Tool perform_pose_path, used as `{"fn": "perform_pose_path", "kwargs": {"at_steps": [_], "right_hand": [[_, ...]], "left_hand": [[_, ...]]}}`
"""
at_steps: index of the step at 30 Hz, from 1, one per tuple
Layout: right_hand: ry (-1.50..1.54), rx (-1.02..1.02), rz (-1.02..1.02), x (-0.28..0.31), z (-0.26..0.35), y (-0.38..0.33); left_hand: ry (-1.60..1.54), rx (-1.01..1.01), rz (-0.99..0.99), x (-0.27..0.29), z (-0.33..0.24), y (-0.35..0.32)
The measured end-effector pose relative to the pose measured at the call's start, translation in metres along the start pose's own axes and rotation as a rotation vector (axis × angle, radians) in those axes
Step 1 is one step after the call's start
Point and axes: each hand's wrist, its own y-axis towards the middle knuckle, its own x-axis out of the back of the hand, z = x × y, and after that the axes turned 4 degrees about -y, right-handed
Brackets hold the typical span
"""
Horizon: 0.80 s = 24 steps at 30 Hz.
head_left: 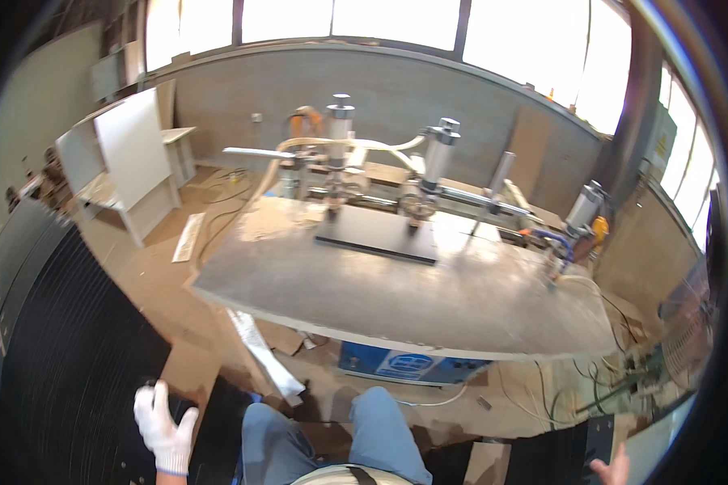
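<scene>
While a dusty workshop fills the frame, the left hand [164, 431], covered by a white knitted glove, is seen at the lower left with fingers spread and released, resting on or just above a tall stack of thin black panels [73, 347] whose ribbed edges run up the left side. At the lower right edge only part of the bare right hand [611, 470] is shown, beside a small black panel [597, 440]; whether it grasps anything cannot be told. Blue-trousered knees [323, 436] are seen at the bottom centre.

At the centre a broad, dull grey metal machine table [396, 299] is set on a blue base [404, 365]. A flat black rectangular board [378, 234] lies on it, under upright silvery cylinders [340, 121] joined by pale hoses. A long pale strip [263, 352] leans below the table's front edge.

Brown, sawdust-coloured flooring is strewn with cables and offcuts. A white cabinet carcass [129, 158] stands at the upper left, a grey concrete wall is seen behind, and bright windows [396, 20] span the top.
</scene>
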Motion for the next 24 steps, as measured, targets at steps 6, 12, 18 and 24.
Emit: {"fn": "perform_pose_path", "kwargs": {"at_steps": [6, 12, 18, 24], "right_hand": [[-0.16, 0.248, -0.565, -0.091, 0.023, -0.032], [0.03, 0.52, -0.687, -0.077, 0.075, -0.006], [0.611, 0.973, -1.024, -0.002, 0.218, 0.077], [0.577, 1.414, -0.85, 0.057, 0.426, 0.102]], "left_hand": [[-0.425, -0.661, 0.016, -0.092, -0.185, 0.204], [-0.072, -0.516, 0.537, -0.19, -0.281, 0.311], [-0.062, -0.491, 0.539, -0.208, -0.28, 0.315], [-0.119, -0.575, 0.57, -0.155, -0.267, 0.267]]}}
